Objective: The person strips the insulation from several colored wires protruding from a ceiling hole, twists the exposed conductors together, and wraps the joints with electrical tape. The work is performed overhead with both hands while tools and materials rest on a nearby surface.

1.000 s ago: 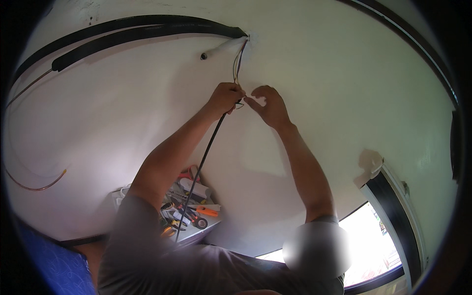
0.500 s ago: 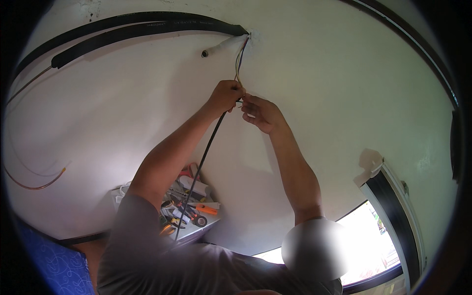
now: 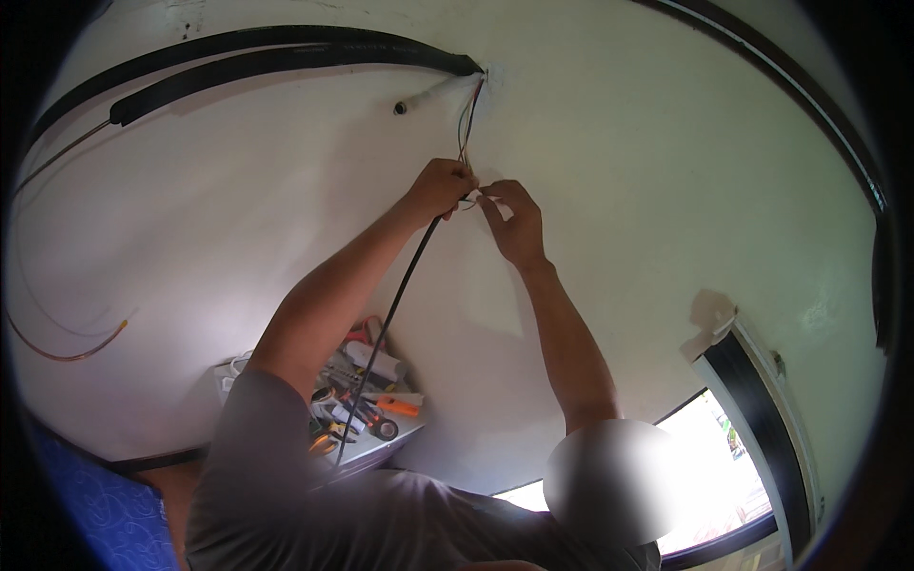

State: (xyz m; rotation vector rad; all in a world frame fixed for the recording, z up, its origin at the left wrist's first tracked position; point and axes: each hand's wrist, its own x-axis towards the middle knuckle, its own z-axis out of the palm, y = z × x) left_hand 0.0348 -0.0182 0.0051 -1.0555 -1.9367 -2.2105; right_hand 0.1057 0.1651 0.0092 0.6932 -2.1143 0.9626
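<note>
Several thin coloured wires (image 3: pixel 466 128) hang from a hole in the pale wall. My left hand (image 3: pixel 443 190) is closed around their lower ends, together with the top of a black cable (image 3: pixel 405 285) that runs down toward my body. Just right of it, my right hand (image 3: pixel 514 217) pinches a wire end between thumb and fingertips, the other fingers curled. Short wire ends stick out between the two hands. The exact joint of wires and cable is hidden by my left fingers.
Black insulated pipes (image 3: pixel 295 57) curve leftward from the hole, and a bare copper pipe end (image 3: pixel 100 350) bends below. A short pale pipe (image 3: pixel 424 98) juts out beside the wires. Tools, a tape roll (image 3: pixel 385 430) and an orange-handled tool (image 3: pixel 396 405) crowd a small cabinet. A window opening (image 3: pixel 724 476) is lower right.
My right hand has turned and drawn slightly right, its fingers now pinched at a wire end. My left hand stays about where it was. The hanging wires have shifted a little.
</note>
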